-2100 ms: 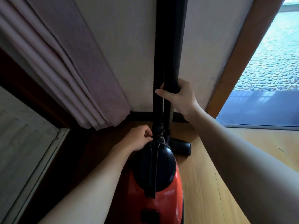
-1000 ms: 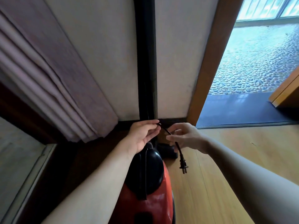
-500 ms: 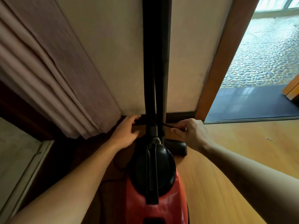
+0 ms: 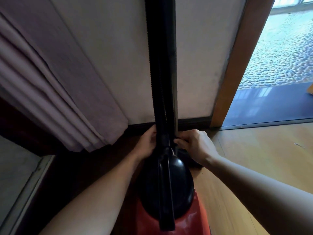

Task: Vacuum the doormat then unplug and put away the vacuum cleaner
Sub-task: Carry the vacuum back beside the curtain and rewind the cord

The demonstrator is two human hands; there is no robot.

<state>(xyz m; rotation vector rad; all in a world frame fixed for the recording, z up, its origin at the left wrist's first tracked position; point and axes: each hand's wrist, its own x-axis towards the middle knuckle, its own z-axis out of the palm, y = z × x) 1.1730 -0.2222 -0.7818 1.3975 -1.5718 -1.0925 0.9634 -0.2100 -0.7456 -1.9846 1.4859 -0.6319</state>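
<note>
Both hands have closed in on the neck of the vacuum cleaner (image 4: 167, 184) over the last half second. The left hand (image 4: 146, 144), which was spread flat and apart from the neck, now sits tight against its left side. Its thumb points up and its fingers wrap behind the hose (image 4: 160, 65), so it holds the hose there. The right hand (image 4: 197, 146) is drawn up to the right side of the neck, fingers curled narrow on a thin dark line that I take to be the cord (image 4: 177, 137). The plug cannot be seen.

The vacuum cleaner stands on the wooden floor (image 4: 254, 167), its black dome and red body nearest the camera and the hose upright above it. Just behind it is the wall (image 4: 110, 65), with the curtain (image 4: 59, 99) to its left. To its right is the door frame (image 4: 237, 65) and, well apart, what is probably the doormat (image 4: 271, 106).

Vacuuming and unplugging look done. The step in hand seems to be stowing: winding or tucking the cord round the neck. The next move likely calls for passing the cord behind the hose from 1 hand to the other while keeping it taut. Then the loose end needs securing so it does not slip down.
</note>
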